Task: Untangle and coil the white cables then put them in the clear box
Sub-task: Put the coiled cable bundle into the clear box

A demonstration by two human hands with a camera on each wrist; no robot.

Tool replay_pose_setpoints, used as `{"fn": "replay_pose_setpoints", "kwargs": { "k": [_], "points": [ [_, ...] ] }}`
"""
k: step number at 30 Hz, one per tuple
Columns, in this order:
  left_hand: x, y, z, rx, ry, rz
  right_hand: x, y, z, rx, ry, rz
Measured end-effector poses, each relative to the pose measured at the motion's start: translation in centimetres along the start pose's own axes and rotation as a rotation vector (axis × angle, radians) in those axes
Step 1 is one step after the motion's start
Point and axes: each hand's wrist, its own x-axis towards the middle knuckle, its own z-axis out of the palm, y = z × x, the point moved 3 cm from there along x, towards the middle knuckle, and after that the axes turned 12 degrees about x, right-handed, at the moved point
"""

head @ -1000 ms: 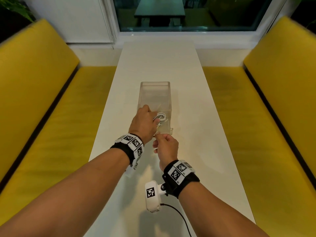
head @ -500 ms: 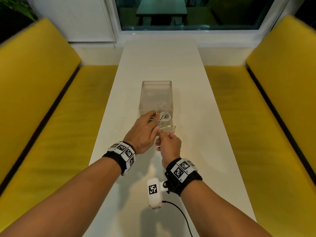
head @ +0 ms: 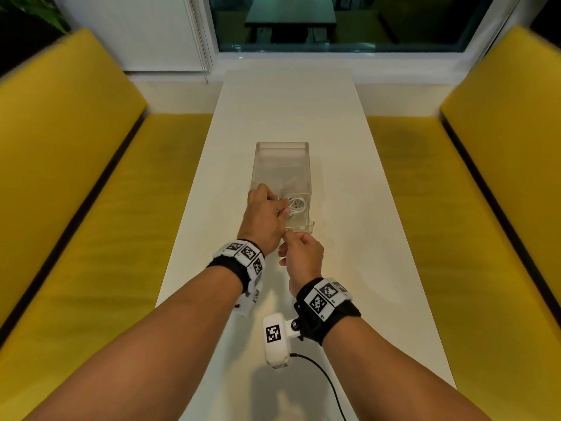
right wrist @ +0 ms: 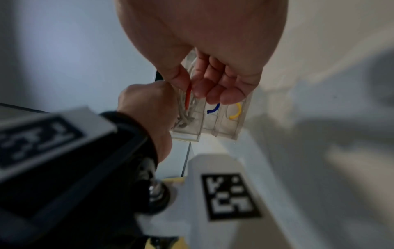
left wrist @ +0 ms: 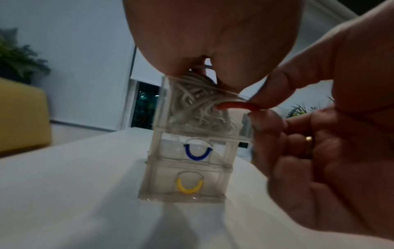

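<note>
Inside open drawer (head: 299, 221): white cables (head: 296, 205)

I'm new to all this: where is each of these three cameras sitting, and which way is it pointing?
Head: worn on the head, looking forward and down the white table at the clear box; both forearms and hands show.
Left wrist: under the left hand, facing the box front and white cables; the right hand shows too.
Right wrist: under the right hand, seeing the box sideways; left hand in view.
Shared: both wrist views show the red handle, pinched by right fingers.
</note>
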Motion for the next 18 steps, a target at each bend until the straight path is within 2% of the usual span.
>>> {"fn": "replay_pose_setpoints", "kwargs": {
  "k": [2,5,7,13,15,18],
  "points": [
    [-0.3,0.6,0.1,0.012,-0.006,-0.001,0.1,-0.1,-0.3,0.004,-0.003,0.003],
    [-1.0,0.2,-0.1,0.035,-0.143,0.118,0.4,-0.5,-0.8,-0.002,-0.01,0.017],
    [-1.0,-0.6,-1.0,0.038,-0.186,0.173,0.5,-0.4,-0.8,-0.002,-0.009,0.024],
    [-1.8,-0.5,-3.3,0.133,-0.075,0.161,0.3,-0.2,-0.6,-0.005,-0.003,0.053],
    [-2.0,-0.1,-3.4,0.126,-0.154,0.149,0.5,-0.4,-0.8,0.0,0.003,0.058],
    [-1.5,-0.6,-4.1,0.137,-0.347,0.175,0.6,-0.4,-0.9,-0.003,0.005,0.062]
  ]
}}
